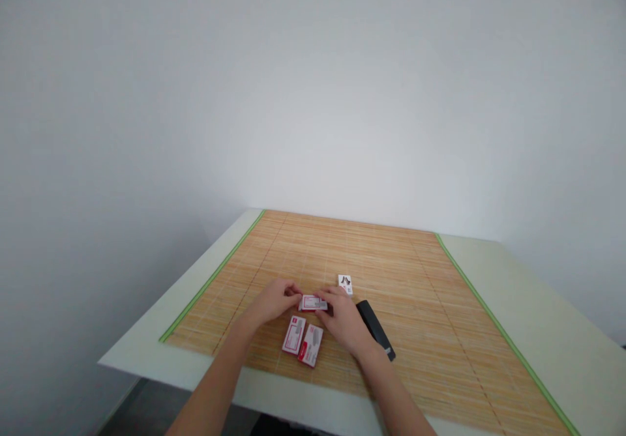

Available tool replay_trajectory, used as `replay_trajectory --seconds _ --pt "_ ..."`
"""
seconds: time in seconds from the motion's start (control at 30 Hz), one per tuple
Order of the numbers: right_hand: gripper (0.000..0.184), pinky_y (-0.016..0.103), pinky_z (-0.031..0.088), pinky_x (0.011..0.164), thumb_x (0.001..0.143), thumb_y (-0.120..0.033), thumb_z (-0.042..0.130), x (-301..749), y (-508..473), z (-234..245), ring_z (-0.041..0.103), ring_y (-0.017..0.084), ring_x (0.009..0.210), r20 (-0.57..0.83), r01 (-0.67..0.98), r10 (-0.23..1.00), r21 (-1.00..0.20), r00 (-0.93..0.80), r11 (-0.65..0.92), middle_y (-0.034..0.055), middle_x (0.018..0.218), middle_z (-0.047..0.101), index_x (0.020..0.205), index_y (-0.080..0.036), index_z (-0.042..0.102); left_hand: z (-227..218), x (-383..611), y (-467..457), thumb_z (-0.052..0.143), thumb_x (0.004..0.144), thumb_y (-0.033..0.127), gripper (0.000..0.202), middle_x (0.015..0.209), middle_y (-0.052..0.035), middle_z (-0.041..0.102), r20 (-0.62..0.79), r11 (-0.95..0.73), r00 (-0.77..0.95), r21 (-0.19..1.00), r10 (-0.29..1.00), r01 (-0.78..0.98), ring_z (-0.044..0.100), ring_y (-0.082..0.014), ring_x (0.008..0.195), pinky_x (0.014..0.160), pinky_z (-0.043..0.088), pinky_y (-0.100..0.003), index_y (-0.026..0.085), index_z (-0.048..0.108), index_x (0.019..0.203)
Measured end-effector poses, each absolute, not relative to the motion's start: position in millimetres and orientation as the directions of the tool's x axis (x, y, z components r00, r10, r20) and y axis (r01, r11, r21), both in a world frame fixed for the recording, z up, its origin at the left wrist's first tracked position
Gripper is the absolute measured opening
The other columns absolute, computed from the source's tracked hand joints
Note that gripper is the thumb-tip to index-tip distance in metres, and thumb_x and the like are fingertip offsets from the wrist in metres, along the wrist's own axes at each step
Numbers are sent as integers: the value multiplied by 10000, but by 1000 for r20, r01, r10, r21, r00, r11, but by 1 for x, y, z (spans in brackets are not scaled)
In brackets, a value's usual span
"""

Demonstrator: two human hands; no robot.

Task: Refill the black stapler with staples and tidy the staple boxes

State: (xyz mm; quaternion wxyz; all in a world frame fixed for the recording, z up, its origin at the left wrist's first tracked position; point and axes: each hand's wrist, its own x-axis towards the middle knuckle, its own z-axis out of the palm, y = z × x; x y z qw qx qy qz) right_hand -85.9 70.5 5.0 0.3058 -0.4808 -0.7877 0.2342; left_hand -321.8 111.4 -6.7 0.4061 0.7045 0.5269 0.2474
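Note:
Between my two hands is a small white box with a red border (313, 302), lying lengthwise just above or on the mat. My left hand (276, 299) pinches at its left end, thumb and fingertips close together. Around its right end are the thumb and fingers of my right hand (341, 316), which cover that corner. Nearer to me lie a second white box with red print (294, 335) and a red-and-white box (311, 345), side by side and slightly tilted. Beyond my right hand sits a small white packet with dark pictures (345, 282), its lower edge partly hidden.
A long black object (374, 325), possibly a stapler, lies right of my right hand, partly behind my forearm. Everything rests on a bamboo mat (391, 260) with green edging, on a white table (528, 279). A plain wall (342, 97) stands behind it.

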Motion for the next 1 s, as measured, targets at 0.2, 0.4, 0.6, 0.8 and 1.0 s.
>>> replay_trajectory --seconds 0.2,0.4,0.6,0.8,1.0 --pt "408 364 450 1073 835 -106 697 -86 71 6 595 257 1192 253 620 899 -656 -357 431 65 1215 704 1201 -272 770 -7 -323 109 632 855 446 326 935 -62 786 -60 -108 313 864 948 492 709 -234 853 779 515 -315 173 764 973" --pt "407 376 447 1081 831 -94 684 -88 70 9 591 265 1200 239 642 904 -641 -354 421 66 1222 699 1186 -273 772 -7 -319 105 677 841 442 354 1010 -88 787 -65 -77 288 887 955 455 716 -243 896 803 537 -329 162 765 1038" --pt "479 383 445 1105 819 -104 686 -92 64 16 576 263 1255 219 665 911 -626 -350 407 70 1301 668 1269 -265 719 -2 -315 92 715 846 476 415 982 -74 768 -32 -120 305 877 952 466 681 -221 882 790 519 -317 168 753 1121" --pt "577 427 415 1155 895 -198 647 -66 41 41 529 274 1320 322 685 909 -601 -263 411 81 1396 608 1462 -277 569 -9 -307 83 781 778 462 425 851 -25 698 -1 -132 242 836 970 533 613 -190 748 660 450 -289 171 718 1081" --pt "423 485 480 1046 939 -329 610 -7 15 24 591 306 1176 410 744 912 -608 -7 278 94 1251 652 1359 -293 643 -10 -292 68 735 816 459 289 886 -30 662 85 -143 122 767 989 626 596 -208 800 700 399 -303 207 629 911"
